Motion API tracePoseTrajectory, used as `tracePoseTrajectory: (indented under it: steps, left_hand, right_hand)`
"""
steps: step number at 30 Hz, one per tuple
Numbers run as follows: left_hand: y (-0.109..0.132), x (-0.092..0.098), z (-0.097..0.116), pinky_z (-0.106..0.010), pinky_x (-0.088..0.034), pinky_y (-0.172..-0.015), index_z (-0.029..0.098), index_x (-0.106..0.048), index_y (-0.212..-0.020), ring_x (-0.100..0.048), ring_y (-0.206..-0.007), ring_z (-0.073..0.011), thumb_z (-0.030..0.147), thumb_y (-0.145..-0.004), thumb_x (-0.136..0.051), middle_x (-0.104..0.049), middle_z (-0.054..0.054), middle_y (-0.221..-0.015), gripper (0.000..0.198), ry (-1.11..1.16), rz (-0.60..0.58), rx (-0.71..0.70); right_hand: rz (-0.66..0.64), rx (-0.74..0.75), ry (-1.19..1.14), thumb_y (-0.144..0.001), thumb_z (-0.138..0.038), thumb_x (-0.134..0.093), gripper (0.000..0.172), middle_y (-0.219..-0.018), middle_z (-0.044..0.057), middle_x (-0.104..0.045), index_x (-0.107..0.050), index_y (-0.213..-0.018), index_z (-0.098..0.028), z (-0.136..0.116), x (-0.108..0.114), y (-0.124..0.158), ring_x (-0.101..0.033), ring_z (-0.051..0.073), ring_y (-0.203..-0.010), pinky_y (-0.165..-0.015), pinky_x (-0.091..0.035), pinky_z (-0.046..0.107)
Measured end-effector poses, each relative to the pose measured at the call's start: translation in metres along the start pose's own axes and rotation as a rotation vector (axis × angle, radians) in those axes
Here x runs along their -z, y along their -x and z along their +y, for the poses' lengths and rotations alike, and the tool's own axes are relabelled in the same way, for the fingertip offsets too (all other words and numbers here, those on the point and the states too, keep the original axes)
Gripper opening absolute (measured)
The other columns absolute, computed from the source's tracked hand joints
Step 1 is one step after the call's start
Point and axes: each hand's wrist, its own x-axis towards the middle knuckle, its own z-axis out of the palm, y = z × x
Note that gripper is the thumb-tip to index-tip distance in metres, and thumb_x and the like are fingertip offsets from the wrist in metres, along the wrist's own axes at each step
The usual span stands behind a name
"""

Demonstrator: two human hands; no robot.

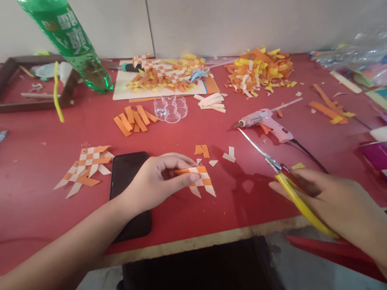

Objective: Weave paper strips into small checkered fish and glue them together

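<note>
In the head view, our left hand (156,177) holds a woven paper piece (205,180) near the front edge of the worktop (191,223), about midway along it. The thumb and fingers pinch its flat body, probably so that the strips cannot slip apart, and leave its pointed ends free. Our right hand (339,202), over the front edge towards the right, grips yellow-handled scissors (288,184); its fingers close about the handles, though we cannot tell which pass through the loops. The blades point away from us, presumably a safe way to carry them. Offcuts (229,154) lie just beyond the woven piece. Further back, the pink glue gun (266,119) lies with its nozzle to the left, perhaps kept clear of our wrists because of heat. Towards the left edge, woven fish (93,158) lie beside a phone (126,171), apart from the scrap heap (261,70) by the back edge, likely to avoid mixing.
</note>
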Motion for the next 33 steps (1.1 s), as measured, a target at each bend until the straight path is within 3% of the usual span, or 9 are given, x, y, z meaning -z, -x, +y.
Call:
tracePoseTrajectory:
  steps: [5,7,10,12,15,17,24,28,33]
  left_hand:
    - [0.001,0.0,0.002,-0.034,-0.054,-0.091,0.017,-0.075,-0.075,-0.061,-0.121,-0.0295,0.036,-0.076,-0.078,-0.066,-0.012,-0.129,0.019,0.016,-0.11,0.041]
    - [0.003,0.001,0.002,-0.041,-0.045,-0.105,0.019,-0.074,-0.074,-0.049,-0.134,-0.0299,0.035,-0.079,-0.076,-0.073,-0.012,-0.116,0.017,0.012,-0.165,-0.006]
    - [0.004,0.002,0.002,-0.047,-0.03,-0.116,0.022,-0.071,-0.074,-0.036,-0.144,-0.0234,0.032,-0.085,-0.07,-0.079,-0.007,-0.081,0.014,0.0,-0.25,-0.06]
    - [0.004,0.003,0.002,-0.049,-0.027,-0.118,0.023,-0.071,-0.074,-0.038,-0.143,-0.0235,0.03,-0.085,-0.07,-0.079,-0.006,-0.081,0.013,-0.005,-0.284,-0.062]
    - [0.004,0.003,0.003,-0.048,-0.031,-0.116,0.022,-0.073,-0.074,-0.038,-0.142,-0.0258,0.029,-0.082,-0.073,-0.079,-0.008,-0.091,0.011,-0.029,-0.298,-0.074]
    - [0.004,0.004,0.004,-0.044,-0.038,-0.112,0.022,-0.073,-0.073,-0.037,-0.142,-0.0268,0.028,-0.08,-0.074,-0.078,-0.01,-0.098,0.009,-0.042,-0.307,-0.085]
    - [0.007,0.008,0.006,-0.037,-0.046,-0.105,0.02,-0.07,-0.07,-0.047,-0.137,-0.0281,0.022,-0.078,-0.074,-0.077,-0.01,-0.098,0.01,-0.015,-0.418,-0.147]
    - [0.008,0.01,0.006,-0.037,-0.043,-0.107,0.019,-0.068,-0.069,-0.048,-0.135,-0.0283,0.022,-0.078,-0.075,-0.073,-0.01,-0.116,0.012,0.053,-0.402,-0.107]
    - [0.009,0.01,0.005,-0.04,-0.04,-0.11,0.02,-0.069,-0.069,-0.043,-0.139,-0.0292,0.026,-0.08,-0.076,-0.056,-0.007,-0.143,0.014,0.219,-0.227,-0.015]
  right_hand:
    - [0.073,-0.027,0.135,-0.061,-0.065,-0.06,0.044,-0.08,0.005,-0.074,-0.069,-0.082,-0.027,0.013,-0.007,-0.008,-0.07,0.027,-0.067,-0.056,-0.051,0.035]
    - [0.119,0.049,0.17,-0.071,-0.061,-0.059,0.045,-0.093,0.01,-0.076,-0.068,-0.094,-0.023,0.014,-0.01,-0.006,-0.072,0.03,-0.079,-0.062,-0.054,0.038]
    - [0.161,0.199,0.299,-0.087,-0.05,-0.054,0.039,-0.102,0.016,-0.074,-0.065,-0.105,-0.017,0.007,-0.008,0.0,-0.071,0.033,-0.086,-0.064,-0.054,0.041]
    - [0.275,0.344,0.33,-0.091,-0.043,-0.053,0.032,-0.099,0.016,-0.073,-0.065,-0.104,-0.016,-0.004,-0.004,0.002,-0.07,0.033,-0.084,-0.063,-0.053,0.041]
    - [0.433,0.632,0.113,-0.093,-0.031,-0.054,0.021,-0.098,0.011,-0.073,-0.065,-0.104,-0.017,-0.03,-0.001,0.004,-0.07,0.026,-0.089,-0.078,-0.055,0.037]
    - [0.395,0.771,-0.046,-0.093,-0.025,-0.056,0.016,-0.101,0.008,-0.073,-0.065,-0.106,-0.019,-0.052,-0.003,0.002,-0.07,0.02,-0.092,-0.087,-0.054,0.032]
    - [0.201,0.993,-0.233,-0.093,-0.024,-0.059,0.018,-0.106,0.005,-0.072,-0.069,-0.107,-0.021,-0.11,-0.011,-0.02,-0.069,0.015,-0.093,-0.081,-0.056,0.025]
    - [0.169,1.013,-0.258,-0.095,-0.021,-0.054,0.018,-0.095,0.002,-0.075,-0.073,-0.095,-0.022,-0.114,-0.013,-0.037,-0.071,0.013,-0.084,-0.074,-0.057,0.024]
    - [0.206,0.871,-0.179,-0.093,-0.018,-0.056,0.019,-0.096,0.003,-0.078,-0.074,-0.095,-0.021,-0.093,-0.02,-0.052,-0.073,0.017,-0.088,-0.079,-0.059,0.03]
